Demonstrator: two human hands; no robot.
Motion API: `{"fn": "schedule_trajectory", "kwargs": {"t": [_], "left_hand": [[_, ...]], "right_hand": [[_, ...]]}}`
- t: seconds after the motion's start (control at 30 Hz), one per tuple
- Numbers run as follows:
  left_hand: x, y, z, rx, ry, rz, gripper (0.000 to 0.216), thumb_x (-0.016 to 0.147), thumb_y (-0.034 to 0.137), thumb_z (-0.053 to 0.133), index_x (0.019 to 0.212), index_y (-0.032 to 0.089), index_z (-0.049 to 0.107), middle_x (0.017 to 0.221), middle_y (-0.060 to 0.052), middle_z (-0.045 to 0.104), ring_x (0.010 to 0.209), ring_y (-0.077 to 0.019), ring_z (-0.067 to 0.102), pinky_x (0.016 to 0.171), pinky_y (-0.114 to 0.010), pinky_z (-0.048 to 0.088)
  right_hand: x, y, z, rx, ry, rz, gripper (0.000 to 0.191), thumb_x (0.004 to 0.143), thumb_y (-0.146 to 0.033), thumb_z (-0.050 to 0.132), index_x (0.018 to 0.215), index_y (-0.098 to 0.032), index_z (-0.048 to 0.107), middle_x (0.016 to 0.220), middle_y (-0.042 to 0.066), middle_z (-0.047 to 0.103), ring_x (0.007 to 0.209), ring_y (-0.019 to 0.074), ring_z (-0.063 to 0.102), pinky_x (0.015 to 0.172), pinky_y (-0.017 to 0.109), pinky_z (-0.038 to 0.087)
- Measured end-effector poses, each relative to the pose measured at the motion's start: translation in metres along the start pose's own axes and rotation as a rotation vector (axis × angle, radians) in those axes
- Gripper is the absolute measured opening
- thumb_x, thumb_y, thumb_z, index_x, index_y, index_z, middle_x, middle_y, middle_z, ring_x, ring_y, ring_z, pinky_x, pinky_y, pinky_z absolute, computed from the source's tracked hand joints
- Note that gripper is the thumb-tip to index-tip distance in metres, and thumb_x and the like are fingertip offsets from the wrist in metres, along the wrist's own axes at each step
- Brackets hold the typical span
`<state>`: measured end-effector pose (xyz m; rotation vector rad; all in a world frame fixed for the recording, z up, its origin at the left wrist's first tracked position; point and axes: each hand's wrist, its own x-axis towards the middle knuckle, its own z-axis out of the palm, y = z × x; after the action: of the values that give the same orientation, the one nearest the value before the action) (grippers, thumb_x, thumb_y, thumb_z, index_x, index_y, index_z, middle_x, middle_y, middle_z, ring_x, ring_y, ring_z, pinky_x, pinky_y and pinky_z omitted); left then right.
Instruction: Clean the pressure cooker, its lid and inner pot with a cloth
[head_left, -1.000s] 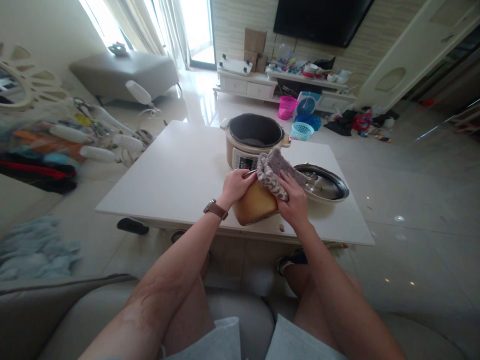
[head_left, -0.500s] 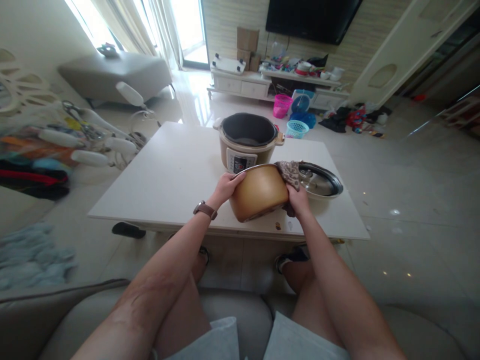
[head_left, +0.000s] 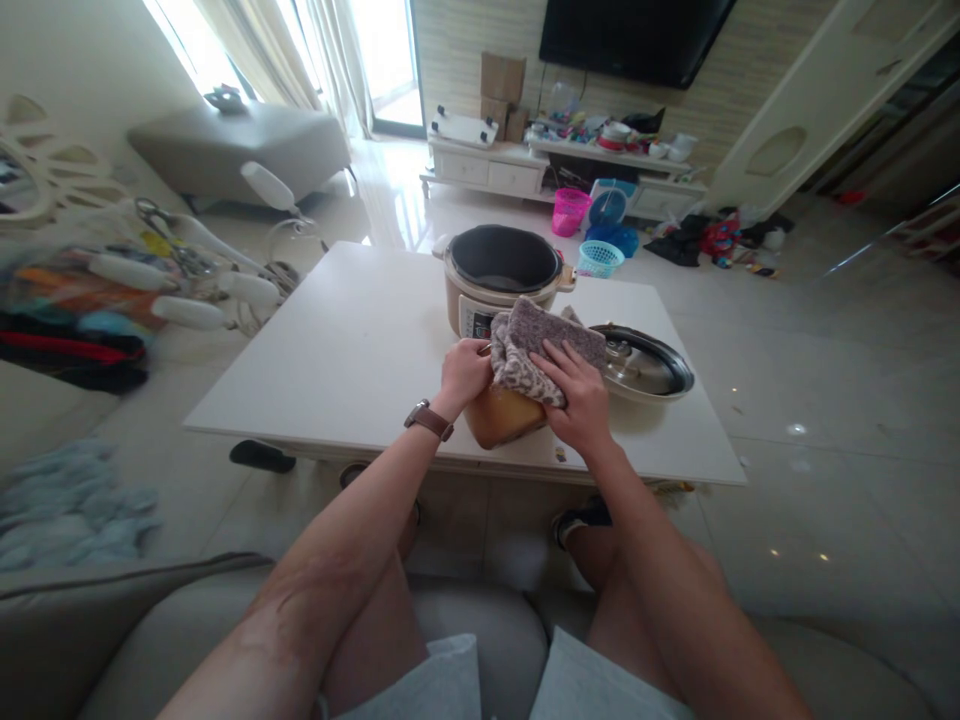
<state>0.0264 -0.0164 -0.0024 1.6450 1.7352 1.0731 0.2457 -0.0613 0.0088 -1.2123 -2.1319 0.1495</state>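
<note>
A golden inner pot (head_left: 501,416) rests tilted on the white table (head_left: 360,350), close to its near edge. My left hand (head_left: 463,370) is closed on the pot's left rim. My right hand (head_left: 576,392) presses a grey patterned cloth (head_left: 536,345) over the top and side of the pot, fingers spread on the cloth. Just behind stands the beige electric cooker (head_left: 501,280), open, with a dark inside. Its metal lid (head_left: 643,362) lies upside down to the right of my right hand.
A cluttered drying rack (head_left: 150,275) stands left of the table. Farther back are a grey ottoman (head_left: 240,150), a white TV cabinet (head_left: 562,165) and pink and blue baskets (head_left: 592,235) on the floor. A dark slipper (head_left: 262,456) lies under the table's edge.
Half a second ago the cloth was at the pot's right side and the pot's golden wall was bare. My right hand has brought the cloth back over the top of the pot.
</note>
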Motion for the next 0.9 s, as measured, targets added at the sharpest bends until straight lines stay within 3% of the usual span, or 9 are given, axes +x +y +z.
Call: {"fn": "schedule_trajectory", "kwargs": {"t": [0.07, 0.13, 0.23, 0.33, 0.4, 0.57, 0.7, 0.8, 0.9], "left_hand": [[0.0, 0.0, 0.0, 0.003, -0.009, 0.001, 0.03, 0.084, 0.038, 0.063, 0.061, 0.018, 0.063, 0.063, -0.002, 0.055, 0.069, -0.016, 0.048, 0.065, -0.03, 0.029], [0.0, -0.001, 0.001, -0.009, -0.009, 0.008, 0.038, 0.087, 0.045, 0.063, 0.06, 0.019, 0.061, 0.062, -0.002, 0.054, 0.068, -0.0158, 0.047, 0.064, -0.03, 0.028], [-0.002, -0.004, 0.0, -0.047, -0.01, 0.039, 0.051, 0.089, 0.061, 0.061, 0.06, 0.02, 0.055, 0.062, 0.0, 0.049, 0.066, -0.0152, 0.044, 0.062, -0.03, 0.027], [-0.001, -0.012, -0.002, -0.143, -0.038, 0.078, 0.055, 0.089, 0.066, 0.057, 0.061, 0.021, 0.045, 0.063, 0.002, 0.042, 0.067, -0.0143, 0.039, 0.061, -0.029, 0.027], [0.001, -0.02, -0.003, -0.232, -0.082, 0.077, 0.055, 0.089, 0.068, 0.052, 0.062, 0.022, 0.039, 0.064, 0.002, 0.036, 0.066, -0.0138, 0.036, 0.061, -0.029, 0.026], [0.004, -0.033, -0.003, -0.275, -0.154, 0.054, 0.064, 0.088, 0.076, 0.051, 0.058, 0.023, 0.031, 0.062, 0.002, 0.027, 0.061, -0.0124, 0.027, 0.058, -0.031, 0.02], [0.002, -0.026, -0.001, -0.193, -0.079, 0.078, 0.067, 0.091, 0.075, 0.05, 0.055, 0.022, 0.033, 0.059, 0.002, 0.03, 0.06, -0.0125, 0.029, 0.059, -0.032, 0.021], [-0.001, -0.015, 0.0, -0.096, -0.031, 0.097, 0.063, 0.096, 0.069, 0.05, 0.055, 0.021, 0.046, 0.059, 0.001, 0.042, 0.061, -0.014, 0.038, 0.06, -0.032, 0.024], [-0.003, -0.007, 0.0, 0.013, -0.022, 0.093, 0.052, 0.098, 0.054, 0.053, 0.06, 0.02, 0.061, 0.064, -0.003, 0.059, 0.065, -0.0167, 0.047, 0.063, -0.033, 0.026]], "right_hand": [[0.002, -0.003, -0.003, -0.02, -0.02, -0.014, 0.063, 0.086, -0.023, 0.06, 0.148, -0.032, 0.066, 0.163, 0.002, 0.057, 0.157, 0.034, 0.045, 0.126, 0.055, 0.039], [0.003, 0.004, -0.001, 0.046, 0.019, 0.046, 0.062, 0.086, -0.022, 0.06, 0.147, -0.03, 0.066, 0.162, 0.003, 0.058, 0.153, 0.0326, 0.049, 0.126, 0.053, 0.04], [0.004, 0.028, 0.009, 0.23, 0.146, 0.239, 0.052, 0.088, -0.03, 0.061, 0.138, -0.025, 0.072, 0.15, 0.008, 0.068, 0.138, 0.032, 0.063, 0.12, 0.051, 0.047], [-0.001, 0.06, 0.023, 0.401, 0.244, 0.515, 0.041, 0.088, -0.046, 0.063, 0.115, -0.019, 0.079, 0.115, 0.011, 0.082, 0.111, 0.0318, 0.072, 0.106, 0.05, 0.054], [-0.005, 0.079, 0.031, 0.486, 0.272, 0.673, 0.04, 0.082, -0.053, 0.067, 0.099, -0.018, 0.08, 0.095, 0.009, 0.082, 0.097, 0.0305, 0.071, 0.099, 0.049, 0.056], [-0.008, 0.094, 0.041, 0.6, 0.304, 0.823, 0.043, 0.071, -0.056, 0.071, 0.089, -0.018, 0.079, 0.091, 0.011, 0.081, 0.096, 0.0327, 0.071, 0.097, 0.054, 0.056], [-0.003, 0.071, 0.033, 0.531, 0.29, 0.696, 0.048, 0.08, -0.054, 0.066, 0.106, -0.016, 0.08, 0.11, 0.014, 0.082, 0.11, 0.0356, 0.072, 0.104, 0.054, 0.054], [0.001, 0.043, 0.018, 0.393, 0.216, 0.434, 0.047, 0.089, -0.043, 0.062, 0.126, -0.019, 0.077, 0.134, 0.013, 0.077, 0.127, 0.0346, 0.069, 0.114, 0.053, 0.05], [0.002, 0.016, 0.002, 0.149, 0.067, 0.117, 0.052, 0.089, -0.03, 0.062, 0.14, -0.028, 0.072, 0.157, 0.006, 0.063, 0.148, 0.0342, 0.055, 0.123, 0.054, 0.042]]}}
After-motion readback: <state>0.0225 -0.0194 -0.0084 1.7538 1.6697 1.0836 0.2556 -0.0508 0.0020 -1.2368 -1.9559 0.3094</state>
